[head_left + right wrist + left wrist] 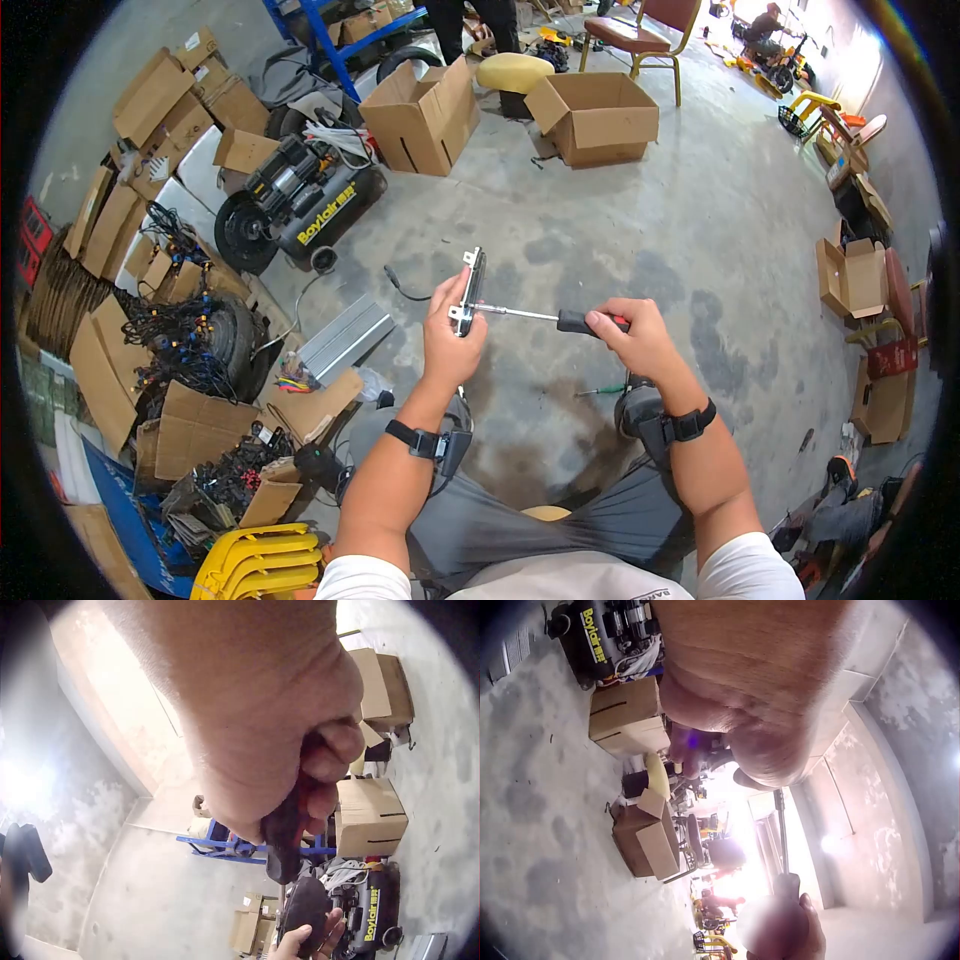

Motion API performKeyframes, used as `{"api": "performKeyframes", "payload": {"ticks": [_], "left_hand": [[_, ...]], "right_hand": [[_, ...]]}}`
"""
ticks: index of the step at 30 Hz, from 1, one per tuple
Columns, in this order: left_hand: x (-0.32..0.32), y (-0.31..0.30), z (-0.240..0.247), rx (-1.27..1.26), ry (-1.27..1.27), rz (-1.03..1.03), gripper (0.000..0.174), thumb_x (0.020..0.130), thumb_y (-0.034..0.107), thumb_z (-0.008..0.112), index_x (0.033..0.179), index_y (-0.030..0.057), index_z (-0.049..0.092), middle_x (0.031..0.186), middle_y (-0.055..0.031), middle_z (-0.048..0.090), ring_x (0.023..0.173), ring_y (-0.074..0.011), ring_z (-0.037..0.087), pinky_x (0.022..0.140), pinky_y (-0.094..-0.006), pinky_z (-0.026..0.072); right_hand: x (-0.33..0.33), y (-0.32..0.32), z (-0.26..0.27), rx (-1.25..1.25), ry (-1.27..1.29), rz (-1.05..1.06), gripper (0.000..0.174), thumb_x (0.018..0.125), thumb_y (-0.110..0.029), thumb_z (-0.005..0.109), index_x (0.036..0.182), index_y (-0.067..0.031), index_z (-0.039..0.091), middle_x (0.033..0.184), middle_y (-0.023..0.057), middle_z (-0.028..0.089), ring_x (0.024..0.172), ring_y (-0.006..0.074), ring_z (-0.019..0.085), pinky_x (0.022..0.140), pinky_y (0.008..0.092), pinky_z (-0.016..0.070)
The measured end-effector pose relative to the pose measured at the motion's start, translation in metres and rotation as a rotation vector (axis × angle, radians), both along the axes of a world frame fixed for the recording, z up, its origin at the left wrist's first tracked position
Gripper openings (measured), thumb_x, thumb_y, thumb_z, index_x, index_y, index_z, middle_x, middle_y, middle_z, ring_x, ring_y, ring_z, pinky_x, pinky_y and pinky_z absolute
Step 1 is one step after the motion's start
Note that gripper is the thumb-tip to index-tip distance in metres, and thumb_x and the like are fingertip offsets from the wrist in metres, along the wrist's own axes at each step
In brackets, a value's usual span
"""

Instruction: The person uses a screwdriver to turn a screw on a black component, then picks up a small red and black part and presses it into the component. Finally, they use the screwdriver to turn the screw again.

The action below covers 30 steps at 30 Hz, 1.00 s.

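My left hand (452, 340) holds up a dark, slim oblong part (476, 285) with silvery metal tabs at its ends. My right hand (640, 338) grips the black-and-red handle of a screwdriver (580, 322), fingers curled round it. The metal shaft points left, its tip at the part's face near the lower tab. In the right wrist view the dark part (306, 907) shows a smooth rounded side, with left-hand fingers at its edge. From the left wrist the screwdriver shaft (782, 832) shows, but the left palm hides the part.
A black air compressor (320, 200) and open cartons (600, 120) stand ahead on the concrete floor. Left lie a ribbed metal piece (345, 338), tangled cables (180, 350) and cardboard. A green-handled tool (604, 390) lies between the legs. Chairs and another person are farther off.
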<state>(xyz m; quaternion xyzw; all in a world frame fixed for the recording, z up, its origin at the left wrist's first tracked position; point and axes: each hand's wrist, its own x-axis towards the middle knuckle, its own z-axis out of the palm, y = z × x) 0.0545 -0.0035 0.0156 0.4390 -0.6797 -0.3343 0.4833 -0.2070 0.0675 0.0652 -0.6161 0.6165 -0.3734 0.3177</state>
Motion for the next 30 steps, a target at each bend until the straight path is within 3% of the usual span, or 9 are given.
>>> {"api": "performKeyframes", "payload": {"ticks": [4,6,7,12,15,20,22,27,30], "left_hand": [[-0.002,0.001,0.002,0.035,0.063,-0.013,0.059,0.079,-0.002,0.057,0.138,0.0026,0.051,0.128,-0.0130,0.052,0.095,-0.0162,0.063,0.084,-0.0272,0.0499],[-0.001,0.000,0.002,0.032,0.071,-0.017,0.060,0.079,-0.003,0.056,0.138,0.0027,0.050,0.128,-0.0130,0.051,0.095,-0.0162,0.064,0.085,-0.0271,0.0503],[-0.001,0.001,0.002,0.042,0.097,-0.034,0.060,0.080,-0.003,0.056,0.139,0.0024,0.050,0.129,-0.0133,0.051,0.096,-0.0169,0.064,0.085,-0.0275,0.0505],[-0.001,0.001,0.000,0.035,0.181,-0.114,0.059,0.082,-0.004,0.054,0.140,0.0012,0.047,0.132,-0.0141,0.048,0.101,-0.0196,0.065,0.087,-0.0296,0.0515],[-0.002,0.004,0.005,0.075,0.283,-0.159,0.058,0.083,-0.005,0.052,0.141,0.0001,0.045,0.133,-0.0139,0.046,0.104,-0.0217,0.065,0.088,-0.0308,0.0519],[-0.004,0.005,0.006,0.065,0.337,-0.208,0.058,0.087,0.004,0.058,0.142,-0.0014,0.042,0.130,-0.0115,0.048,0.107,-0.0265,0.063,0.094,-0.0373,0.0514],[-0.005,0.005,0.005,0.057,0.330,-0.220,0.058,0.085,-0.001,0.055,0.141,-0.0010,0.043,0.131,-0.0122,0.047,0.107,-0.0247,0.064,0.091,-0.0344,0.0518],[-0.007,0.005,0.004,0.085,0.318,-0.224,0.058,0.082,-0.003,0.054,0.140,-0.0011,0.046,0.131,-0.0130,0.048,0.107,-0.0207,0.062,0.090,-0.0306,0.0498],[-0.004,0.001,-0.002,0.005,0.146,-0.161,0.057,0.080,-0.001,0.056,0.137,-0.0016,0.049,0.128,-0.0126,0.051,0.106,-0.0184,0.059,0.091,-0.0292,0.0469]], "right_hand": [[0.004,0.003,0.005,-0.134,0.065,0.019,0.026,0.083,-0.025,0.071,0.081,0.0009,0.068,0.064,0.0129,0.062,0.054,0.0223,0.057,0.053,0.0322,0.0450],[0.004,0.002,-0.003,-0.390,0.131,0.024,0.021,0.076,-0.019,0.078,0.083,-0.0020,0.069,0.066,0.0093,0.062,0.053,0.0213,0.056,0.052,0.0310,0.0447],[0.003,0.003,-0.002,-0.389,0.131,0.024,0.021,0.076,-0.019,0.078,0.083,-0.0020,0.069,0.066,0.0093,0.062,0.053,0.0213,0.056,0.052,0.0310,0.0447],[0.003,0.004,0.010,-0.626,0.210,0.006,0.035,0.062,-0.011,0.085,0.092,-0.0066,0.068,0.071,0.0060,0.059,0.051,0.0198,0.052,0.051,0.0284,0.0443],[0.003,0.003,0.007,-0.681,0.169,-0.044,0.045,0.061,-0.014,0.087,0.100,-0.0068,0.066,0.073,0.0050,0.059,0.054,0.0159,0.053,0.051,0.0283,0.0449],[0.004,0.011,-0.003,-0.677,-0.104,-0.086,0.058,0.066,-0.012,0.085,0.117,-0.0037,0.057,0.071,0.0028,0.057,0.061,0.0104,0.054,0.055,0.0255,0.0449],[0.002,0.011,-0.003,-0.666,-0.186,-0.052,0.061,0.070,-0.010,0.082,0.123,-0.0022,0.053,0.071,0.0024,0.056,0.063,0.0096,0.054,0.056,0.0247,0.0452],[0.012,0.006,0.007,-0.557,-0.514,-0.160,0.061,0.077,-0.009,0.075,0.129,0.0004,0.046,0.091,0.0059,0.058,0.081,0.0112,0.056,0.075,0.0241,0.0456],[0.012,0.002,0.010,-0.482,-0.642,-0.126,0.061,0.078,-0.010,0.075,0.131,-0.0003,0.046,0.101,0.0067,0.057,0.089,0.0111,0.056,0.079,0.0247,0.0450]]}}
